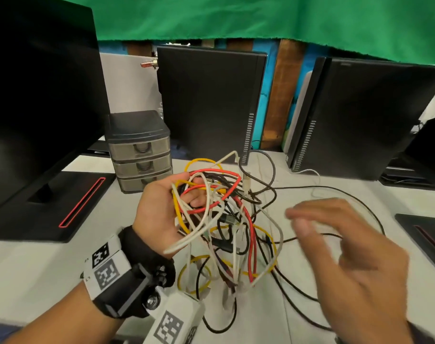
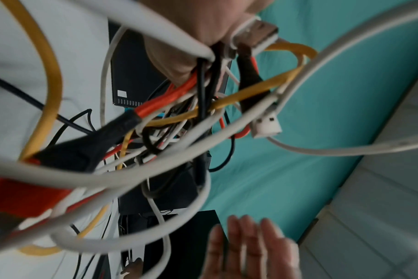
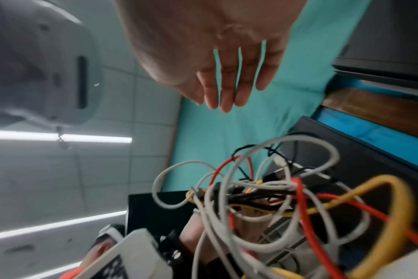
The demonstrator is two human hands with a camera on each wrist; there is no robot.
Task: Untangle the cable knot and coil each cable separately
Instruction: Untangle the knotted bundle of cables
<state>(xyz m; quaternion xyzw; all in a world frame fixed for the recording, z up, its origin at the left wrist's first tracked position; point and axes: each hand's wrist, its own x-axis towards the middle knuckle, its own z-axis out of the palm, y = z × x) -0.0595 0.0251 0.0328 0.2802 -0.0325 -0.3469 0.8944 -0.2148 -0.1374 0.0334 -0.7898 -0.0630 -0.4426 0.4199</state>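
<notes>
Left hand (image 1: 161, 209) grips tangled knot of red, yellow, white & black cables (image 1: 226, 219) off white desk (image 1: 38, 264) — prob. exposing loops; right hand (image 1: 345, 247) blurred, fingers relaxed, holding nothing.

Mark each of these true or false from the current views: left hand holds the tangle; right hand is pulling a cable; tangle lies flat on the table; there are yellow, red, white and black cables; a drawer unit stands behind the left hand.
1. The left hand holds the tangled bundle of coloured cables. True.
2. The right hand grips a cable. False: its fingers are spread and hold nothing.
3. The bundle lies flat on the white table. False: its upper part is lifted, lower loops trail down.
4. It includes yellow, red, white and black cables. True.
5. A grey plastic three-drawer unit stands behind the left hand. True.
</notes>
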